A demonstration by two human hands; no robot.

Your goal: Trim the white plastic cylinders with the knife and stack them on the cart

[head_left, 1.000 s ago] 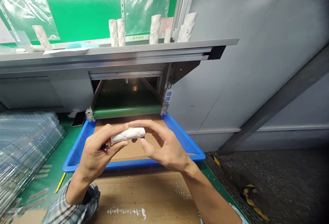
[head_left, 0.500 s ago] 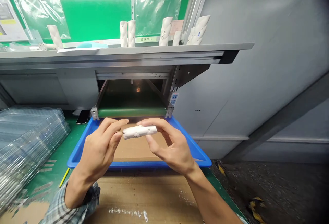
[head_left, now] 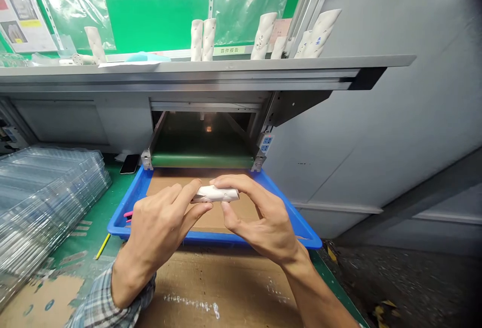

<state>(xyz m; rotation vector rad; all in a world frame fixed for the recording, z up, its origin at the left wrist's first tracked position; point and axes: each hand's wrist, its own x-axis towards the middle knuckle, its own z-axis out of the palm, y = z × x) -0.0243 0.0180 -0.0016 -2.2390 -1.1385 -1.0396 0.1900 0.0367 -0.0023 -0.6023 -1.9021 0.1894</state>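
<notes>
A short white tube [head_left: 220, 194] with small bumps or holes along its side lies level between my hands, above the blue tray. My right hand [head_left: 265, 217] pinches its right half, fingertips on top and thumb below. The thumb and index finger of my left hand [head_left: 161, 222] close on the tube's left end and partly hide it. Two thin pink tips [head_left: 128, 215] poke out behind my left hand; what they belong to is hidden.
The blue tray [head_left: 309, 242], lined with cardboard, sits below a green conveyor belt [head_left: 203, 160]. Clear plastic trays [head_left: 48, 197] are stacked at left, near a phone [head_left: 130, 164] and a yellow stick [head_left: 103, 246]. Several white tubes [head_left: 263, 36] stand on the shelf [head_left: 226, 69] above.
My left hand has moved right and closed on the tube's left end. Pink tips now show behind it. The view has shifted slightly, and my right hand keeps its pinch.
</notes>
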